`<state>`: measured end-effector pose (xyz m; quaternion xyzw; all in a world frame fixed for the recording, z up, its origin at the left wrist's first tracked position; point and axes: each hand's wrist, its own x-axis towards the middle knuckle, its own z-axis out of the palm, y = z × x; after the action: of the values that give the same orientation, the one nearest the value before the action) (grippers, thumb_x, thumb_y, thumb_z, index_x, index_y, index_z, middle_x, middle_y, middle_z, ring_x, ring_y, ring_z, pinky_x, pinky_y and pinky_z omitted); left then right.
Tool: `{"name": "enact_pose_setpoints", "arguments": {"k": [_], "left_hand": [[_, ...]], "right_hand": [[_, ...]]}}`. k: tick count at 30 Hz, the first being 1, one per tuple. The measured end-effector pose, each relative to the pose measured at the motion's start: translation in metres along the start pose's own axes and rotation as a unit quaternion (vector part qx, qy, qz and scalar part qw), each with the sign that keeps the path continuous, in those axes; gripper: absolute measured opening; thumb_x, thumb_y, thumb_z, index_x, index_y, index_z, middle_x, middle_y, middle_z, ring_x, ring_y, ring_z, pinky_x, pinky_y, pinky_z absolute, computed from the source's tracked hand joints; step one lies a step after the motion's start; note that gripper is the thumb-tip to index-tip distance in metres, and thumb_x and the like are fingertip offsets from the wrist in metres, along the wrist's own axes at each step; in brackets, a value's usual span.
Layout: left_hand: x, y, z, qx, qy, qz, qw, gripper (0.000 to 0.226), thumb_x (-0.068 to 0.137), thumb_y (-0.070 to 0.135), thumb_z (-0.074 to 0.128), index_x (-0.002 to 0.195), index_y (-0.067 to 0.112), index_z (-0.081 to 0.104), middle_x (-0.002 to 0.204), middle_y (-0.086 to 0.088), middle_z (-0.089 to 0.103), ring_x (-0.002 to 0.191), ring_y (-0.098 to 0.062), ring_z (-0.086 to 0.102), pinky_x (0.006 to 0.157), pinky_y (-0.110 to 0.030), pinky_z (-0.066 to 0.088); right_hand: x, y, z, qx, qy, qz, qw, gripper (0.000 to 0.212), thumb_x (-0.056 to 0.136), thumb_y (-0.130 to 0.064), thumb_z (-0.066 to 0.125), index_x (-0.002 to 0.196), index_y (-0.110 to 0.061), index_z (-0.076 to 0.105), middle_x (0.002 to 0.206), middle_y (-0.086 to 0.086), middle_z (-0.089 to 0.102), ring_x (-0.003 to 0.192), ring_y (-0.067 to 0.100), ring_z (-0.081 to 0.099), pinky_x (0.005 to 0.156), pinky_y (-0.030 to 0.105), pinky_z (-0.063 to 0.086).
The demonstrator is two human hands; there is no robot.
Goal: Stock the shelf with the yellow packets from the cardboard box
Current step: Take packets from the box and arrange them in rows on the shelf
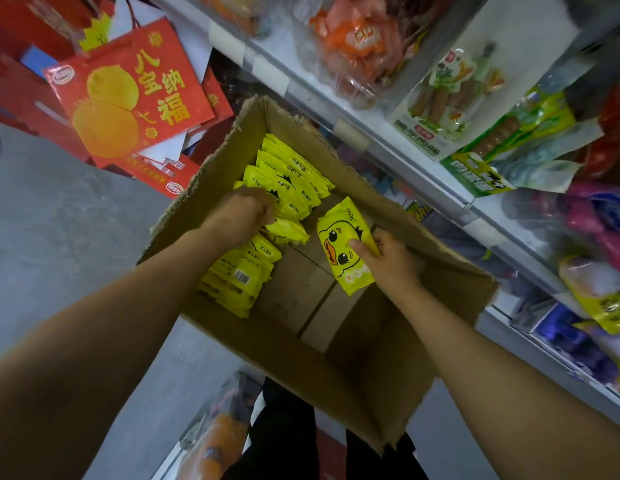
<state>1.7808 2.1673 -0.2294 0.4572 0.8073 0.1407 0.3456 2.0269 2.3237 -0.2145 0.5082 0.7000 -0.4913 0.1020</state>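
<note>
- Several white metal shelves (398, 150) run along the right side, loaded with plastic bags of sausages and other snacks in green, orange and pink wrappers.
- A grey concrete floor (59, 230) fills the left side.
- An open brown cardboard box (353, 375) stands just beside the shelves, its torn flaps up; part of its bare bottom shows on the right half.
- A red cardboard gift box printed with yellow circles and gold characters (128, 95) leans among other red cartons beyond the box, top left.
- Rows of flat yellow plastic packets (294, 171) stand and lie stacked along the left inner side of the box, backs and barcodes showing.
- The left hand (239, 216) reaches down into the box, its fingers curled around the tops of a few of these packets in the middle of the row.
- The right hand (391, 261) is inside the box over the bare half, gripping one yellow packet with a cartoon duck face (339, 247) between thumb and fingers, held tilted, clear of the stack.
</note>
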Motion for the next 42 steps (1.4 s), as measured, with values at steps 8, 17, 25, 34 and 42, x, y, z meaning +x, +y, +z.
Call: {"name": "enact_pose_setpoints", "arguments": {"k": [8,17,25,34,42], "left_hand": [[-0.035,0.060,-0.038,-0.122,-0.005,-0.009,0.993,0.011,0.100,0.020,0.048,0.096,0.010,0.047,0.072,0.004,0.053,0.058,-0.005,0.043,0.052,-0.025,0.032],[-0.076,0.128,-0.053,-0.175,0.066,-0.089,0.978,0.015,0.103,0.026,0.040,0.102,0.011,0.043,0.075,0.005,0.048,0.073,-0.017,0.046,0.059,-0.031,0.027],[-0.129,0.256,-0.032,-0.348,0.097,-0.108,0.926,0.039,0.094,0.047,0.055,0.112,0.012,0.053,0.098,-0.001,0.060,0.091,-0.018,0.055,0.071,-0.028,0.044],[-0.189,0.452,0.016,-0.395,-0.065,0.021,0.916,0.031,0.083,0.006,0.070,0.113,0.007,0.064,0.087,-0.001,0.076,0.076,-0.015,0.072,0.061,-0.023,0.056],[-0.209,0.631,0.068,-0.302,-0.096,0.153,0.936,0.028,0.078,0.004,0.075,0.101,0.015,0.065,0.086,0.002,0.076,0.074,-0.012,0.071,0.065,-0.024,0.055]], "right_hand": [[-0.042,-0.019,-0.033,0.056,0.028,-0.016,0.998,0.045,0.075,-0.041,0.083,0.105,-0.014,0.064,0.097,0.000,0.073,0.088,0.014,0.070,0.080,0.037,0.058],[-0.102,-0.031,-0.090,0.123,0.072,-0.072,0.987,0.022,0.081,-0.034,0.079,0.090,-0.025,0.062,0.089,-0.007,0.071,0.081,0.006,0.068,0.066,0.023,0.051],[-0.176,0.009,-0.179,0.225,0.141,-0.116,0.957,0.027,0.081,-0.023,0.081,0.095,-0.007,0.064,0.083,0.001,0.074,0.066,0.007,0.070,0.058,0.028,0.054],[-0.303,0.126,-0.312,0.314,0.243,-0.183,0.899,0.023,0.082,-0.018,0.079,0.095,-0.012,0.062,0.086,-0.002,0.073,0.067,0.003,0.069,0.060,0.020,0.054],[-0.421,0.248,-0.416,0.352,0.343,-0.214,0.844,0.017,0.085,-0.014,0.076,0.101,-0.015,0.069,0.083,-0.009,0.076,0.071,0.003,0.070,0.064,0.019,0.053]]}}
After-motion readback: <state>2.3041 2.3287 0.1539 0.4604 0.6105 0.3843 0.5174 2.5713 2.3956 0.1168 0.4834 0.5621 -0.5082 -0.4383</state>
